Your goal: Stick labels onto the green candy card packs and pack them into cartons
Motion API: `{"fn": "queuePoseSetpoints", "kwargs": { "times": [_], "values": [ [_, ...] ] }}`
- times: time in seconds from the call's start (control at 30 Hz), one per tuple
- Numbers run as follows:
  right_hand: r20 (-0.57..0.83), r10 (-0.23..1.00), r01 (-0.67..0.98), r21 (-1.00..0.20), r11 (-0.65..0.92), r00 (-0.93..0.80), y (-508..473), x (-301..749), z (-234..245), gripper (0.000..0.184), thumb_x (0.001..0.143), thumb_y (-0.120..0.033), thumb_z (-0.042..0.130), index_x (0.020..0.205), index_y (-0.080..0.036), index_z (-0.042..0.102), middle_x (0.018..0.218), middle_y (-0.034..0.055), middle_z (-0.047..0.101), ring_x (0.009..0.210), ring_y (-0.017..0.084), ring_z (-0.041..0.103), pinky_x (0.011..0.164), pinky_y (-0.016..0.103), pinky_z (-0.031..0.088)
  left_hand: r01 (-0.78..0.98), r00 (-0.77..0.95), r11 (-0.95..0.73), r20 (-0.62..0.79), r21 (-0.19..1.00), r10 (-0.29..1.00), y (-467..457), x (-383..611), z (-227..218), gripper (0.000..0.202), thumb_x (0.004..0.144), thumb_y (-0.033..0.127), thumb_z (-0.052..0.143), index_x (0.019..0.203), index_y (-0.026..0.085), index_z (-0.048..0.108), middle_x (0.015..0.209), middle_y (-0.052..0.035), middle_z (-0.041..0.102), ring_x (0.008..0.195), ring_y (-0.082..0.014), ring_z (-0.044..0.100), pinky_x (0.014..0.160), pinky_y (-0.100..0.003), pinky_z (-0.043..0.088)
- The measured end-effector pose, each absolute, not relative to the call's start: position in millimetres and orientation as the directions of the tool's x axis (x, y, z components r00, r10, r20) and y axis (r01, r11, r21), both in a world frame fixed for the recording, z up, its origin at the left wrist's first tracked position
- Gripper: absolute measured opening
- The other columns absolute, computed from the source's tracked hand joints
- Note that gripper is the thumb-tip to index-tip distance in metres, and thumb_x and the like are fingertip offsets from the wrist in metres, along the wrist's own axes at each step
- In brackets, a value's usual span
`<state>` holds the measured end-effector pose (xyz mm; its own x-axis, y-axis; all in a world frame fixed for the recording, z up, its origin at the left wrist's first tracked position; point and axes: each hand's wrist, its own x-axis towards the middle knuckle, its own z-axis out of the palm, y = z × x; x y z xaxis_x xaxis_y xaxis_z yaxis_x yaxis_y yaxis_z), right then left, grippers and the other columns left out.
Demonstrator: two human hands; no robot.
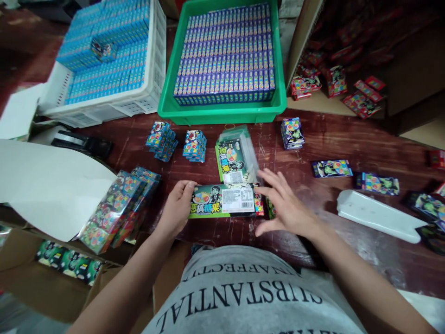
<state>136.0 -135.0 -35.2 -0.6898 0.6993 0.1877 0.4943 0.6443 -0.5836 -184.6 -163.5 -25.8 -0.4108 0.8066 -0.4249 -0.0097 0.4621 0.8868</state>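
Note:
My left hand grips the left end of a green candy pack with a white barcode label, lying flat on the dark red table. My right hand hovers open at the pack's right end, fingers spread, over small colourful boxes that poke out beside it. Just behind the pack lies a stack of clear plastic sleeves with a green printed card.
A green tray of purple boxes and a white crate of blue boxes stand at the back. Small box stacks sit mid-table. Packed sleeves lie left, a white plastic piece right.

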Motion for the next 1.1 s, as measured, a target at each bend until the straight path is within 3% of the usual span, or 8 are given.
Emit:
{"fn": "queuePoseSetpoints", "kwargs": {
  "times": [0.1, 0.17, 0.27, 0.4, 0.67, 0.8, 0.93, 1.1],
  "values": [
    [0.068, 0.71, 0.583, -0.517, 0.626, -0.701, -138.3, 166.6, -26.5, 0.113, 0.071, -0.079, 0.071, 0.158, -0.022, 0.026, 0.166, 0.0216, 0.024, 0.154, 0.045, 0.018, 0.12, 0.076, 0.011, 0.031, -0.402, 0.449, -0.4, 0.893, 0.824, -164.2, -187.5, -27.6, 0.047, 0.073, 0.061, 0.078, 0.089, 0.019, 0.064, 0.079, 0.0003, 0.066, 0.062, -0.0127, 0.059, 0.058, -0.022, 0.05],
    [0.003, 0.701, 0.598, -0.519, 0.611, -0.713, -141.0, 180.0, -23.7, 0.103, 0.078, -0.066, 0.074, 0.159, -0.024, 0.026, 0.161, 0.0181, 0.039, 0.151, 0.041, 0.029, 0.121, 0.073, 0.012, 0.018, -0.388, 0.453, -0.411, 0.892, 0.825, -163.1, -186.9, -27.2, 0.046, 0.073, 0.06, 0.079, 0.09, 0.019, 0.064, 0.081, 0.0, 0.067, 0.063, -0.0126, 0.059, 0.059, -0.022, 0.05],
    [0.033, 0.701, 0.544, -0.605, 0.581, -0.713, -142.5, 180.6, -24.4, 0.086, 0.083, -0.053, 0.076, 0.154, -0.026, 0.036, 0.146, 0.0132, 0.056, 0.139, 0.034, 0.048, 0.123, 0.069, 0.019, -0.041, -0.355, 0.473, -0.455, 0.88, 0.817, -160.9, -180.7, -23.9, 0.045, 0.072, 0.057, 0.081, 0.09, 0.02, 0.064, 0.082, -0.0001, 0.069, 0.063, -0.0128, 0.061, 0.06, -0.023, 0.051],
    [0.111, 0.687, 0.441, -0.691, 0.572, -0.718, -136.5, 167.0, -23.2, 0.085, 0.081, -0.054, 0.078, 0.152, -0.027, 0.039, 0.143, 0.0117, 0.057, 0.135, 0.031, 0.052, 0.124, 0.065, 0.022, -0.109, -0.287, 0.49, -0.499, 0.865, 0.818, -159.4, -172.7, -16.1, 0.045, 0.072, 0.057, 0.082, 0.09, 0.021, 0.061, 0.084, -0.0002, 0.07, 0.061, -0.0134, 0.062, 0.059, -0.025, 0.054],
    [0.156, 0.679, 0.448, -0.643, 0.621, -0.717, -121.8, 161.3, -6.5, 0.091, 0.082, -0.053, 0.077, 0.158, -0.03, 0.032, 0.145, 0.0124, 0.055, 0.136, 0.034, 0.051, 0.123, 0.068, 0.02, -0.119, -0.308, 0.471, -0.484, 0.874, 0.819, -157.0, -161.1, -7.4, 0.039, 0.077, 0.054, 0.078, 0.091, 0.021, 0.062, 0.079, 0.0019, 0.067, 0.059, -0.0131, 0.062, 0.056, -0.024, 0.052],
    [0.197, 0.848, 0.48, -0.751, 0.453, -0.491, -134.6, 147.1, -5.2, 0.098, 0.083, -0.056, 0.075, 0.162, -0.033, 0.02, 0.161, 0.0128, 0.038, 0.148, 0.035, 0.038, 0.122, 0.063, 0.032, -0.221, -0.411, 0.419, -0.474, 0.88, 0.779, -159.5, -145.7, -7.9, 0.038, 0.078, 0.052, 0.076, 0.093, 0.022, 0.06, 0.075, 0.0039, 0.064, 0.061, -0.0127, 0.061, 0.058, -0.024, 0.052],
    [0.113, 0.97, 0.356, -0.916, 0.186, -0.214, -152.4, 124.8, -16.1, 0.07, 0.095, -0.047, 0.063, 0.156, -0.033, 0.031, 0.161, 0.0138, 0.039, 0.144, 0.031, 0.046, 0.108, 0.055, 0.052, -0.23, -0.507, 0.331, -0.403, 0.915, 0.762, -164.5, -122.5, -6.0, 0.031, 0.087, 0.051, 0.067, 0.096, 0.023, 0.058, 0.08, 0.0031, 0.064, 0.067, -0.0134, 0.062, 0.059, -0.023, 0.051],
    [0.022, 0.996, 0.143, -0.989, 0.034, -0.085, -155.9, 107.9, -23.8, 0.046, 0.102, -0.038, 0.052, 0.147, -0.032, 0.042, 0.158, 0.0112, 0.046, 0.14, 0.028, 0.051, 0.106, 0.055, 0.055, -0.197, -0.553, 0.413, -0.448, 0.889, 0.702, -173.2, -93.0, -1.8, 0.026, 0.096, 0.051, 0.052, 0.102, 0.027, 0.054, 0.085, 0.0021, 0.064, 0.071, -0.0162, 0.066, 0.053, -0.024, 0.047]
  ]
}}
